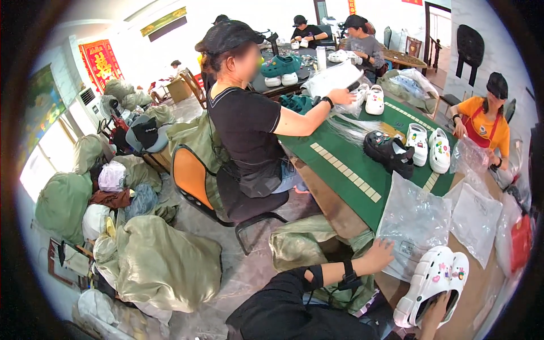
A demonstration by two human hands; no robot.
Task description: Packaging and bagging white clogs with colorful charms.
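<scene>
My left hand (378, 255) rests flat on a clear plastic bag (413, 224) lying at the near edge of the green-topped table (345, 164). My right hand (437, 309) grips a pair of white clog shoes (433, 280) with small coloured charms, held over the table's wooden border. A black strap sits on my left wrist.
More clear bags (475, 218) lie to the right. A black pair (389, 151) and white clog pairs (429, 147) stand mid-table. A seated person in black (249, 113) on an orange chair (190, 178) handles a bag; another in orange (484, 124) sits right. Green sacks (158, 263) cover the floor.
</scene>
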